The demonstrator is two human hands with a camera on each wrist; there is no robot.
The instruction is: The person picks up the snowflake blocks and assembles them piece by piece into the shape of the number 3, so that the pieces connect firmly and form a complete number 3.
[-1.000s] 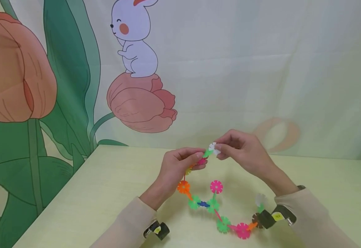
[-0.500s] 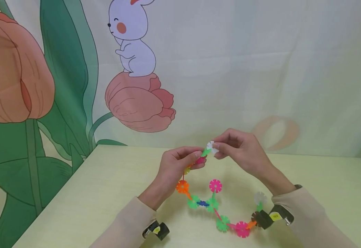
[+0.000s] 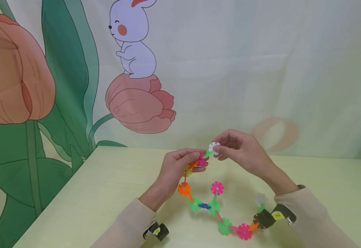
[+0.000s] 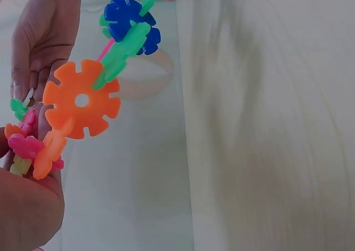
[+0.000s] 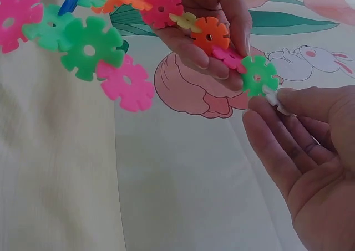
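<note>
A chain of slotted, flower-shaped plastic discs hangs in a curve above the table. My left hand [image 3: 178,168] grips its upper left end, thumb on a pink disc [image 3: 202,158]. Beyond that comes a green disc [image 5: 259,75], joined to a white disc [image 3: 214,148]. My right hand [image 3: 245,151] pinches the white disc between thumb and fingers. Lower down, the chain runs through an orange disc [image 4: 82,100], a blue disc [image 3: 204,206], green discs and a pink disc [image 3: 245,231]. Its far end, with another white disc [image 3: 261,199], is partly hidden behind the right wrist camera.
Below the hands lies a pale wooden table [image 3: 106,193]. A cloth backdrop [image 3: 230,69] with a printed rabbit and tulips hangs behind its back edge. Black cameras are strapped on both wrists, the right one [image 3: 265,219] close to the chain.
Both hands stay almost in place. The pink disc by the left thumb shows more of its face, and the white disc has turned slightly. The chain sways a little.
</note>
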